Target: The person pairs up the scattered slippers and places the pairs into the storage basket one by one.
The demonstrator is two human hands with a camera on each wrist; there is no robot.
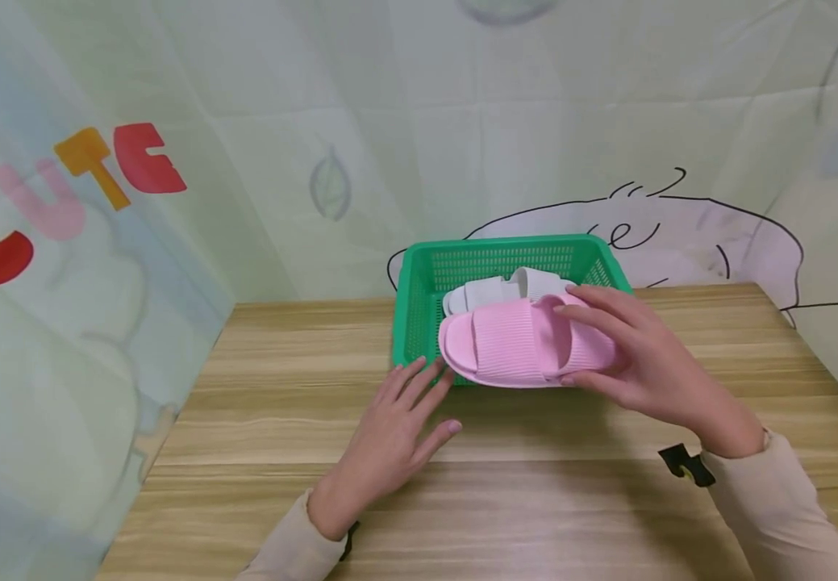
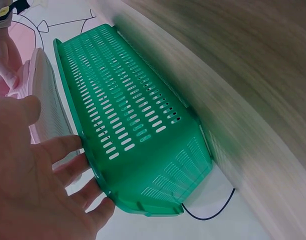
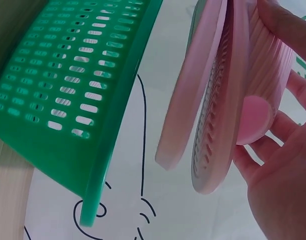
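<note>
Above the front of a green plastic basket (image 1: pixel 410 298), my right hand (image 1: pixel 651 355) holds pink ribbed slippers (image 1: pixel 506 343) by their right end. Two pink soles (image 3: pixel 220 125) show side by side in the right wrist view, with the fingers and thumb around the ribbed part. A white slipper (image 1: pixel 484 292) lies inside the basket, partly hidden behind the pink ones. My left hand (image 1: pixel 397 432) is at the basket's front left corner with its fingers spread. In the left wrist view its fingertips (image 2: pixel 105 212) are at the basket rim.
The basket stands on a wood-grain table (image 1: pixel 302 403), close to its back edge. Behind it hangs a printed cloth (image 1: pixel 259 145) with cartoon drawings and coloured letters. Slotted holes run along the basket's walls.
</note>
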